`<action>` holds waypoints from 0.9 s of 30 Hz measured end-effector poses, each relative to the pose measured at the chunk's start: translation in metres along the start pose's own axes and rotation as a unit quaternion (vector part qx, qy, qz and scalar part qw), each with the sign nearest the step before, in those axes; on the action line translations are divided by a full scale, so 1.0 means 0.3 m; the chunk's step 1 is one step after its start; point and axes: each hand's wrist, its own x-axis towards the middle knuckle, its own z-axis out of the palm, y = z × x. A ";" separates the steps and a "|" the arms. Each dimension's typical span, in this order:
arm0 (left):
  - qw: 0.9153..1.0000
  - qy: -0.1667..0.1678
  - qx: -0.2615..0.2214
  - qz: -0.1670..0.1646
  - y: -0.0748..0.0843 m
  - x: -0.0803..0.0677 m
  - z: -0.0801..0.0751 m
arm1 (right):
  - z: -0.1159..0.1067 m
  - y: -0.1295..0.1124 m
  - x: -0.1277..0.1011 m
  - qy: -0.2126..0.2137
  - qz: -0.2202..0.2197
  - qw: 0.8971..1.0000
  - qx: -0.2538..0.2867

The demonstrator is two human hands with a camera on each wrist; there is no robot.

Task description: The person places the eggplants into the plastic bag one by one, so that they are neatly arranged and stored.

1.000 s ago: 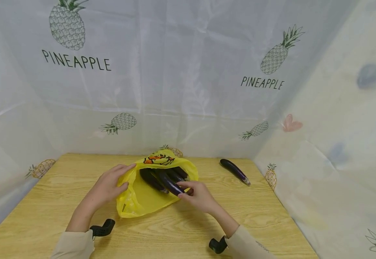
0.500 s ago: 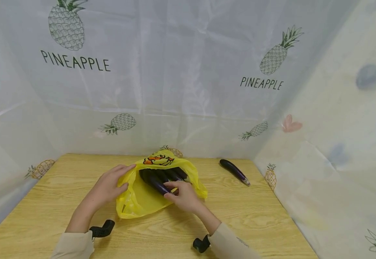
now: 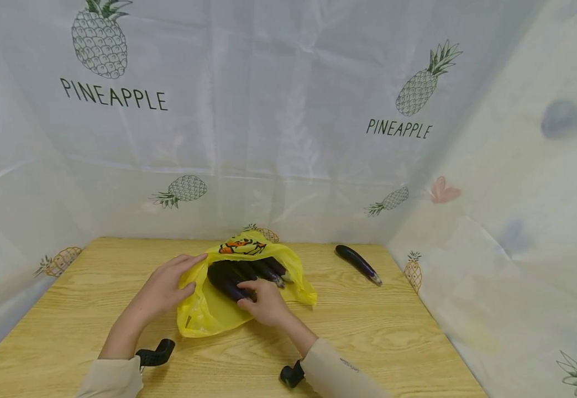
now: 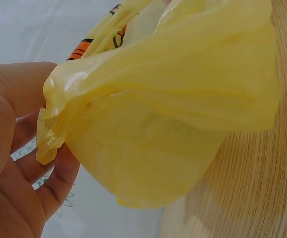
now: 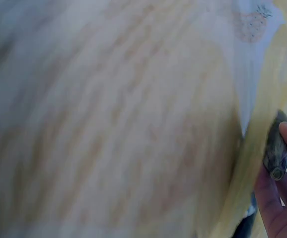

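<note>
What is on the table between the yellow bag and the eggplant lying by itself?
Nothing: in the head view, only bare wooden table lies between the yellow plastic bag and the lone eggplant.

I'm looking at a makeshift recording booth, not a real kitchen or shop: a wooden table (image 3: 398, 326) boxed in on 3 sides by thin white curtains (image 3: 268, 110) w/ pineapple prints and "PINEAPPLE" lettering. No furniture or appliances visible, just the sheeted-off tabletop.
</note>
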 end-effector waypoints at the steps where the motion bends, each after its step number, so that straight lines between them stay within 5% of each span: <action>1: 1.000 0.000 -0.001 0.002 0.001 0.000 -0.001 | 0.007 -0.004 0.003 -0.001 0.006 1.000 0.000; 27: 1.000 0.000 -0.007 0.005 -0.006 -0.001 0.000 | 0.072 -0.058 0.070 0.032 0.071 0.993 -0.089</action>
